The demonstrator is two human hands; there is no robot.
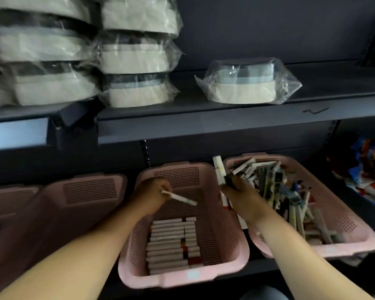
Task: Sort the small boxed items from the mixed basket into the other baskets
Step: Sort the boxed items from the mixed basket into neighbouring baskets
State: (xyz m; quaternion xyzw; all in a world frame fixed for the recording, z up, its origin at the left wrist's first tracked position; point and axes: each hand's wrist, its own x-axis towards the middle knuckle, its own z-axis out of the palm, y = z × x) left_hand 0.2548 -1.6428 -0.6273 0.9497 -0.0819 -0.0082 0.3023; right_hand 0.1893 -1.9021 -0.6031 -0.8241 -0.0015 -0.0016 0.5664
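The sorting looks partly done: neat rows of boxes [171, 245] fill the near half of the middle basket [182, 278], while the mixed basket [344, 250] on the right holds a big loose heap. The fingers of the left hand [154, 191] pinch one white box [180, 198] over the bare far half of the middle basket, and the right hand [236, 191] grips a bundle of boxes [218, 169] upright above the gap between both baskets. The far half gives open room, but the rims stand close together and a dark shelf [204, 131] runs above.
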